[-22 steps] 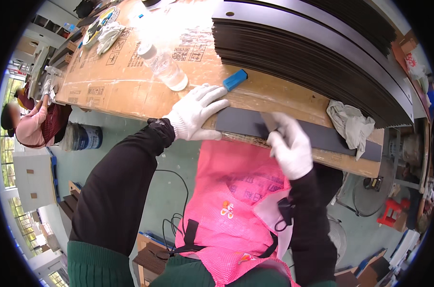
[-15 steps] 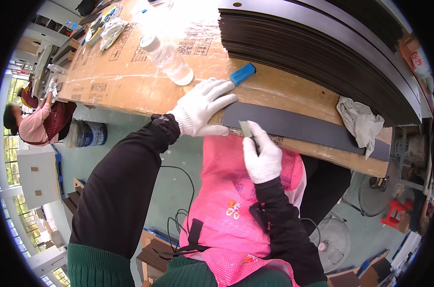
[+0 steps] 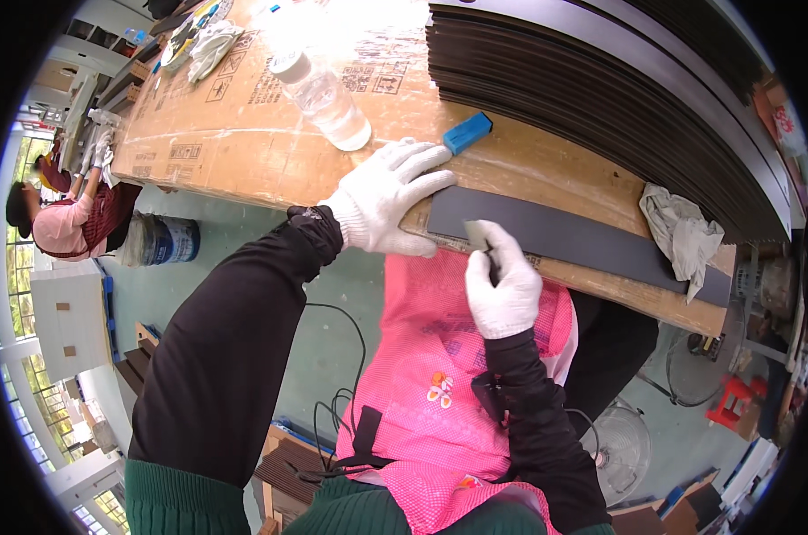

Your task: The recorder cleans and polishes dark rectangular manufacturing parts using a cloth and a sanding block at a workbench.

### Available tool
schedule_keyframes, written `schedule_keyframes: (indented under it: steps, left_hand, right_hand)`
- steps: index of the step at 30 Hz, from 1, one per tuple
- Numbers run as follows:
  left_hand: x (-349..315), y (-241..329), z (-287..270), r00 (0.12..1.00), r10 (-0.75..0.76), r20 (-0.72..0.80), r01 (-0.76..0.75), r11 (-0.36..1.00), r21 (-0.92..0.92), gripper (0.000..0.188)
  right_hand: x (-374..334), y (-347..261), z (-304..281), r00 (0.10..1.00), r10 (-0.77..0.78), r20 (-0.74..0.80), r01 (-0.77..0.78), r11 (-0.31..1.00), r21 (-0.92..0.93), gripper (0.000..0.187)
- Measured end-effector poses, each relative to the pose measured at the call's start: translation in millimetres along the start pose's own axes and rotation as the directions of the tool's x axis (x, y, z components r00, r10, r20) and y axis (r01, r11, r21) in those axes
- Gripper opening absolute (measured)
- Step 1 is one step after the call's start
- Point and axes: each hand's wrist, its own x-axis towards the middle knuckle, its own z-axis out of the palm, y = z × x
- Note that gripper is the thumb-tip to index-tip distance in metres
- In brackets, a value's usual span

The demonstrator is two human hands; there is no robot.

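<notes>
Presently: left hand [image 3: 388, 198], gloved, spread flat on dark grey strip's [image 3: 582, 242] left end at bench's [image 3: 243, 143] near edge. Right hand [image 3: 504, 283] grips small pale pad [image 3: 479, 234] against strip. Blue block [image 3: 467, 132], clear bottle [image 3: 325, 96] beyond; black-printed cardboard covers bench.

two gloved hands [image 3: 390, 201], one plastic bottle [image 3: 325, 94], one blue block [image 3: 467, 133], one crumpled rag [image 3: 684, 234]

Knitted white cotton gloves cover the left hand [image 3: 388, 198] and right hand [image 3: 504, 287]. Matt, smooth dark strip [image 3: 582, 242]; rough brown cardboard [image 3: 243, 134]; clear glossy plastic bottle [image 3: 325, 96].
</notes>
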Motion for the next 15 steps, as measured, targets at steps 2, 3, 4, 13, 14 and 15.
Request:
schedule_keyframes:
  steps: [2, 3, 4, 13, 14, 15]
  left_hand:
    - [4.1, -0.1, 4.9, 1.0, 0.014, -0.007, -0.014, 1.0, -0.015, 0.097]
    - [2.0, -0.3, 4.7, 1.0, 0.005, -0.003, -0.005, 1.0, -0.008, 0.098]
    - [4.3, -1.1, 8.2, 1.0, 0.004, -0.008, -0.004, 1.0, -0.01, 0.099]
    - [-2.2, 3.9, -6.8, 0.998, -0.057, 0.026, 0.057, 0.998, 0.001, 0.099]
    - [1.2, 3.3, -3.8, 0.999, -0.045, 0.011, 0.046, 0.999, -0.009, 0.101]
    - [3.8, 3.7, -1.9, 0.999, -0.036, -0.003, 0.036, 0.999, -0.016, 0.102]
  right_hand:
    - [-6.1, 4.1, 6.1, 0.985, -0.107, 0.134, 0.104, 0.994, 0.031, 0.036]
    - [-13.6, 2.6, 5.6, 0.963, -0.102, 0.25, 0.095, 0.995, 0.041, 0.035]
    - [-19.4, 3.2, 2.6, 0.959, 0.017, 0.283, -0.061, 0.988, 0.145, 0.035]
    - [9.5, 40.0, -142.5, 0.827, 0.269, -0.493, -0.275, 0.959, 0.063, 0.037]
    - [10.9, 43.2, -136.1, 0.87, -0.018, -0.493, -0.08, 0.981, -0.177, 0.034]
    - [9.8, 44.5, -120.3, 0.856, -0.298, -0.422, 0.118, 0.908, -0.402, 0.031]
